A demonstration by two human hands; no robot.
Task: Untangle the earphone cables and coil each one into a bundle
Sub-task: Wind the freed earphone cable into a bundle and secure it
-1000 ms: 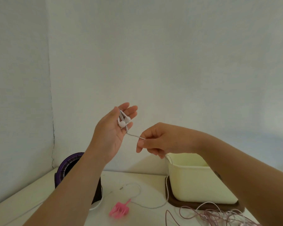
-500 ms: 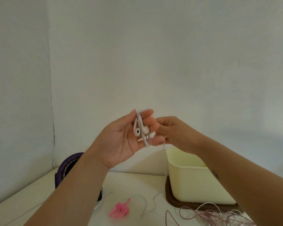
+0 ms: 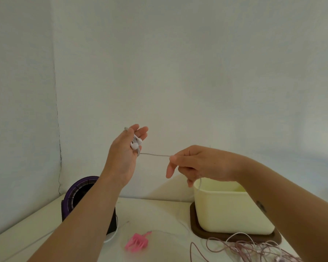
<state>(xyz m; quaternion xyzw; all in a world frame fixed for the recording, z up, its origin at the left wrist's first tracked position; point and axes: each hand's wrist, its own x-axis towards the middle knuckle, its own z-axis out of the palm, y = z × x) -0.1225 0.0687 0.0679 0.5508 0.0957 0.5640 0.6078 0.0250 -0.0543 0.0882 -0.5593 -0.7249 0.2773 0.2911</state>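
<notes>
Tension is plain on the white cable (image 3: 155, 155), drawn level across the middle of the frame between two raised hands. The earbuds (image 3: 135, 144) are gripped in the left hand (image 3: 124, 157), centre-left, fingers nearly straight, with turns of cable seen round them. The strand is pinched by the right hand (image 3: 201, 164) between thumb and forefinger, and the slack is seen dropping below it toward the cream tub (image 3: 233, 210).

For a tidy bundle, each turn should be laid just beside the one under it. A light, even pull is wanted, with slack fed through the pinch rather than yanked.

Lower right, the tub is seated on a brown tray (image 3: 197, 230). In front of it the pink cable (image 3: 254, 248) is heaped in a tangle, not yet sorted. A pink clip (image 3: 136, 242) is lying lower centre on the table (image 3: 27, 235), and a purple speaker (image 3: 80, 193) is partly hidden behind the left forearm. The trailing tail could be snagged on the tub rim, the clip or that pink heap.
</notes>
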